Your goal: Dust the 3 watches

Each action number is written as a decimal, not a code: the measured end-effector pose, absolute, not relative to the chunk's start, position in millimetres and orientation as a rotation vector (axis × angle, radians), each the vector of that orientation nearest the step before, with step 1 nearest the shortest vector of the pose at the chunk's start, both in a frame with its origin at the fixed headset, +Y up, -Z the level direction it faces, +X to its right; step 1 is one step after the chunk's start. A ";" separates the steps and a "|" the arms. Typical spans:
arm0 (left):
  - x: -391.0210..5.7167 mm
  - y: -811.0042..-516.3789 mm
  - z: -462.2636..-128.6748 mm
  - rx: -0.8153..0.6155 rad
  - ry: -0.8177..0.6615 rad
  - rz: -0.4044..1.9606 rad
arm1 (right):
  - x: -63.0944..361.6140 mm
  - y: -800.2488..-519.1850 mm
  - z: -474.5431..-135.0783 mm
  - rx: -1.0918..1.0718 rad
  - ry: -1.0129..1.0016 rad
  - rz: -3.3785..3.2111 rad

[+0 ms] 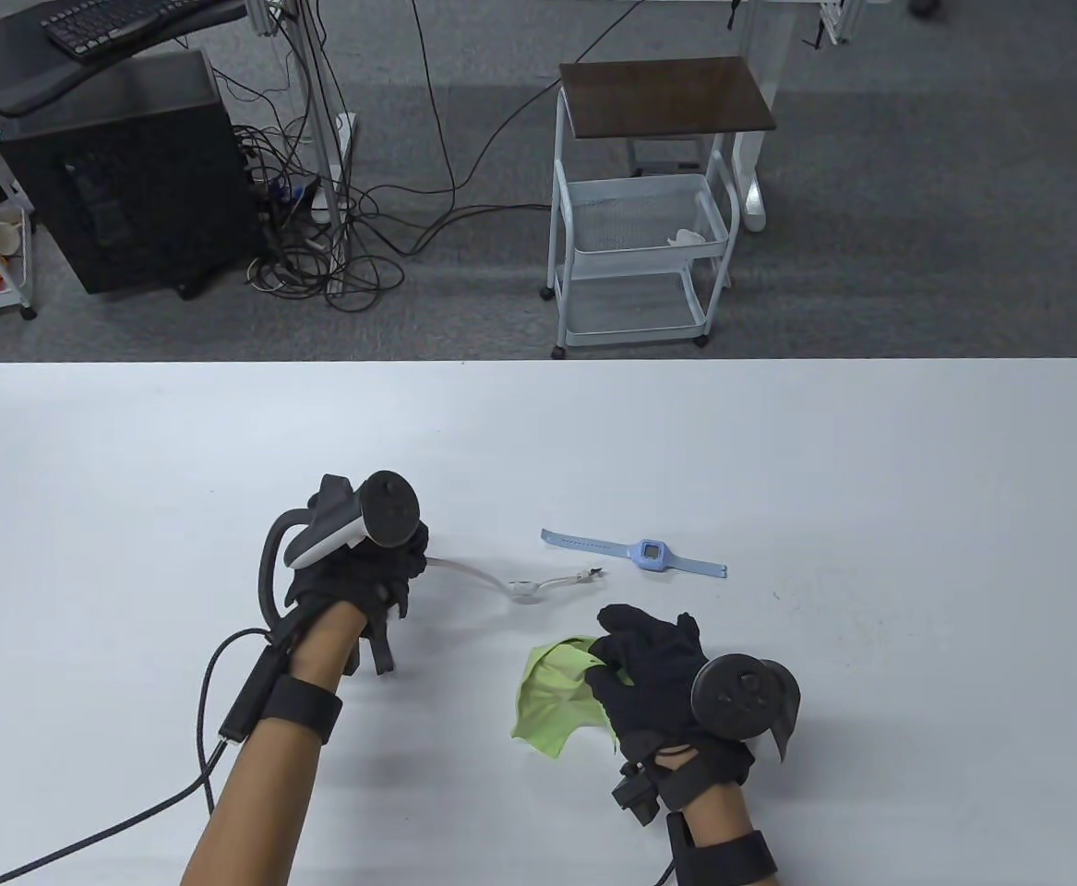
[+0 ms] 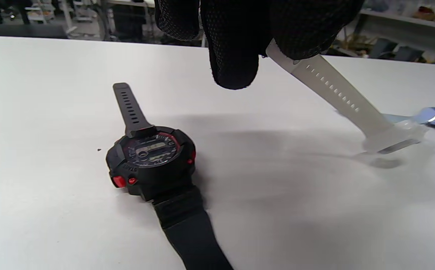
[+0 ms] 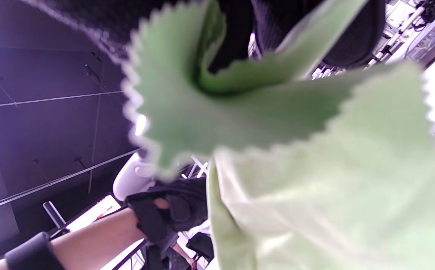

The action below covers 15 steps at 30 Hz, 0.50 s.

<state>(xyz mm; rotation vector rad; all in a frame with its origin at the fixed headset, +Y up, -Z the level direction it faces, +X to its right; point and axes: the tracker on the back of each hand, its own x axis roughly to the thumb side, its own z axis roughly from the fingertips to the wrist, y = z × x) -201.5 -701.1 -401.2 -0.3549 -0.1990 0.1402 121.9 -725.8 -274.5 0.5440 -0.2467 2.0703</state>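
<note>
My left hand pinches one strap end of a white watch, whose case hangs just above the white table. In the left wrist view the white watch's strap slants down from my gloved fingers. A black watch with red buttons lies flat on the table under that hand; the table view shows only its strap end. A blue watch lies stretched out beyond the white one. My right hand grips a light green cloth, which fills the right wrist view.
The table's far edge runs across the middle of the table view. Beyond it stand a white wire cart with a brown top, a black computer case and tangled cables. A glove cable trails at the lower left.
</note>
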 end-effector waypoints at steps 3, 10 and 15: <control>-198.8 -691.4 -393.9 -0.327 -0.251 0.183 | 122.3 -725.6 -274.6 0.540 -0.248 2.063; -194.8 -675.6 -378.9 -0.227 -0.348 0.388 | 124.6 -725.3 -274.4 0.530 -0.263 2.033; -193.8 -669.9 -367.9 -0.161 -0.406 0.558 | 127.5 -723.4 -274.3 0.522 -0.284 1.997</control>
